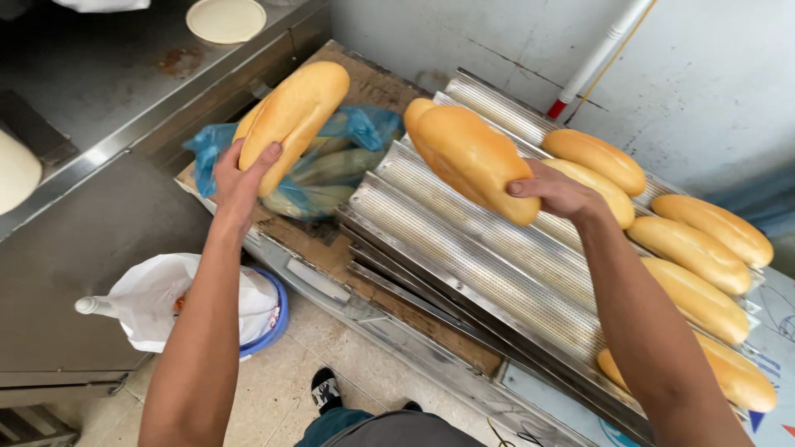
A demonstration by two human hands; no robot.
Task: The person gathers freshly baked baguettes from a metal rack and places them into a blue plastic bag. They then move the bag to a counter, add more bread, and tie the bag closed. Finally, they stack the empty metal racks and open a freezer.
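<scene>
My left hand (238, 175) grips a golden baguette loaf (294, 112), with a second loaf seemingly behind it, above a blue plastic bag (344, 165) that holds more loaves. My right hand (556, 192) holds two loaves (472, 157) over the perforated, grooved metal baking tray (480, 248). Several other baked loaves (696, 248) lie in the tray's grooves on the right.
The trays are stacked on a worn wooden board (373, 83). To the left stands a steel counter (108, 91) with a round pale lid (225, 18). On the tiled floor sits a blue-rimmed bucket lined with a white bag (199, 302). A grey wall and a white pole (600, 54) are behind.
</scene>
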